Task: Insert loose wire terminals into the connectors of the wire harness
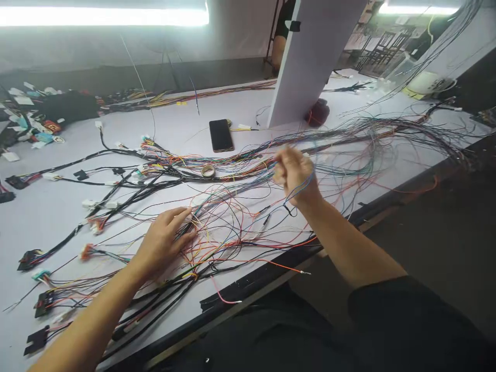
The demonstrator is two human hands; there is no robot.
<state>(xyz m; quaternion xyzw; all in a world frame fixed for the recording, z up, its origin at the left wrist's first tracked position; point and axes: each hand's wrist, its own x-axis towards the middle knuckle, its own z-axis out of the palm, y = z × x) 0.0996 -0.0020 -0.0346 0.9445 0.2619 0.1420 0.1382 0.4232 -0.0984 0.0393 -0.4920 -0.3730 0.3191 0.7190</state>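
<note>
We keep our left hand (pixel 165 243) flat and open, pinning the loose wires (pixel 217 227) at 7 o'clock on the table (pixel 58 206). Right hand (pixel 295 173), approx 1 o'clock, is blurred and looks pinched on thin strands; we'd lift slow, w/o snagging the roll of tape (pixel 208 170).

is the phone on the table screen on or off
Off, as far as shows: the phone lies flat on the white table beyond the loose wires, and its upward face is uniformly dark, with no glow.
</note>
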